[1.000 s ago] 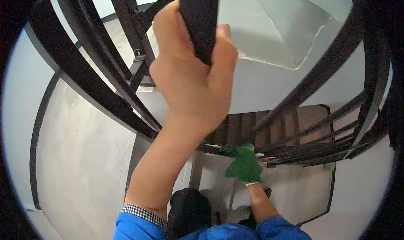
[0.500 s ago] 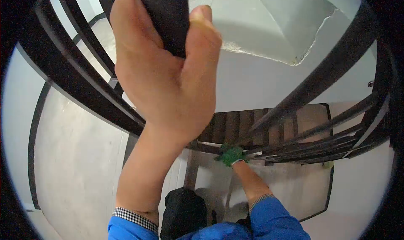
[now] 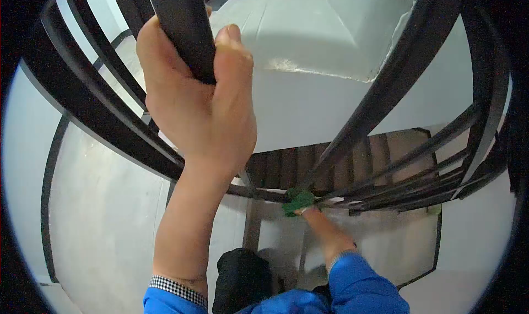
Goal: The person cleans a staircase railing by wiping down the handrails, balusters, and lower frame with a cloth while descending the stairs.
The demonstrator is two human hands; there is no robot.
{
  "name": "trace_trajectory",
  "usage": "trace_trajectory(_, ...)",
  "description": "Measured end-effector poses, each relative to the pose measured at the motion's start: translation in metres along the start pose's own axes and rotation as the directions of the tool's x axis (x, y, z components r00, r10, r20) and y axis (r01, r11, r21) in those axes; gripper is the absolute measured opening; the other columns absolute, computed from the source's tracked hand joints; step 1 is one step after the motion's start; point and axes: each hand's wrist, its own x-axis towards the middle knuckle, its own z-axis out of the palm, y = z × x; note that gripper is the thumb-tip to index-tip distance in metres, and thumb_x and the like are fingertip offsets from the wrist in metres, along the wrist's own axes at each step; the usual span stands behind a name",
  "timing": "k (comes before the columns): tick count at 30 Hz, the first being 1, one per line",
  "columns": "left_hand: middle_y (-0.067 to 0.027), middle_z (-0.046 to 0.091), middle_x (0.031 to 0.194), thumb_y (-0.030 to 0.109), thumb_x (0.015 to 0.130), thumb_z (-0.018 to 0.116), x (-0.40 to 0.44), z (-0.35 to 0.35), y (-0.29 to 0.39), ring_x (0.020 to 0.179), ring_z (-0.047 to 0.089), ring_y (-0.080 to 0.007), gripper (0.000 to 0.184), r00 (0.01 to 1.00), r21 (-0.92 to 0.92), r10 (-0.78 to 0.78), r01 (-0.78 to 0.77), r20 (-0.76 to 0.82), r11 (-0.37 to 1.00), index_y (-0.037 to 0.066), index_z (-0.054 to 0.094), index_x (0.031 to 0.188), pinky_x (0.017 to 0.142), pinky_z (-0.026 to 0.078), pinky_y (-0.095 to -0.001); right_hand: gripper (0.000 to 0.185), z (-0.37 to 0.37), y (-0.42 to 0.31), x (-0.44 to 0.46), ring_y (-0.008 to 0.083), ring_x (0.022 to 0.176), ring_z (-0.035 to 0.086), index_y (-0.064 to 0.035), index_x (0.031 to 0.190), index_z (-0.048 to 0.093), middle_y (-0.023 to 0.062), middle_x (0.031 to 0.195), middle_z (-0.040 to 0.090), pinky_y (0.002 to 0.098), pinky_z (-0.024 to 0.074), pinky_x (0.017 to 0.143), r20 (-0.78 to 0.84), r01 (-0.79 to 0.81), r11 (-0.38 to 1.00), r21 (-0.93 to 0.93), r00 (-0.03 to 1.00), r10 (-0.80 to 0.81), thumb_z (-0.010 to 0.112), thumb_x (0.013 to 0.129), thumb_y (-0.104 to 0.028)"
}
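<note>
My bare left hand [image 3: 201, 102] is closed round a thick dark railing bar [image 3: 184, 30], with the thumb on the right side and most fingers hidden behind. Lower down, my right arm reaches to the bottom rail [image 3: 264, 195] of the stair railing. A green cloth [image 3: 298, 201] covers my right hand there, pressed against the rail near the foot of an upright bar. My right fingers are hidden under the green fabric, and its exact shape is blurred.
Dark balusters [image 3: 386, 88] rise to the right, and more bars [image 3: 82, 77] slant past on the left. Brown stair steps [image 3: 330, 165] lie beyond the bottom rail. A pale landing floor [image 3: 104, 204] is at left, and my dark-trousered knee [image 3: 242, 281] is below.
My left hand and the bar it grips have shifted left and slightly down in view. My right hand with the green cloth has moved slightly left along the bottom rail.
</note>
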Motion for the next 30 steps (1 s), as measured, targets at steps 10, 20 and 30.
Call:
trace_trajectory(10,0.0019,0.045,0.055,0.011,0.085,0.057,0.015,-0.011,-0.006,0.041,0.037,-0.0027,0.020,0.995,-0.010,0.073,-0.073,0.063,0.997,0.001,0.047,0.100,0.036,0.028,-0.0167,0.035,-0.008,-0.003,-0.013,0.0318,0.075,0.059,-0.0126,0.095,0.065,0.0115,0.088,0.062,0.0440,0.0471,0.067,-0.035,-0.053,0.998,0.025,0.998,0.054,0.059,0.067,-0.032)
trace_trajectory(20,0.0015,0.046,0.064,0.014,0.082,0.056,-0.009,-0.024,-0.027,0.054,0.041,-0.0043,0.020,0.993,-0.011,-0.115,0.115,0.006,0.993,0.003,0.048,0.096,0.051,0.034,-0.0196,0.040,-0.074,-0.019,-0.107,0.0310,0.087,0.057,-0.0103,0.117,0.052,0.0152,0.100,0.059,0.0369,0.0478,0.075,-0.582,0.360,0.823,0.440,0.812,-0.044,0.054,0.080,-0.025)
trace_trajectory(30,-0.0194,0.033,0.128,0.005,0.074,0.060,-0.125,-0.061,-0.015,0.118,0.035,-0.0307,0.063,0.929,0.157,0.332,-0.357,0.163,0.921,-0.002,0.031,0.129,0.092,0.034,-0.0415,0.049,-0.211,0.009,-0.194,0.0241,0.078,0.058,0.0011,0.110,0.053,0.0139,0.096,0.060,0.0342,0.0468,0.063,-0.584,0.068,0.950,0.304,0.801,0.130,0.064,0.067,-0.019)
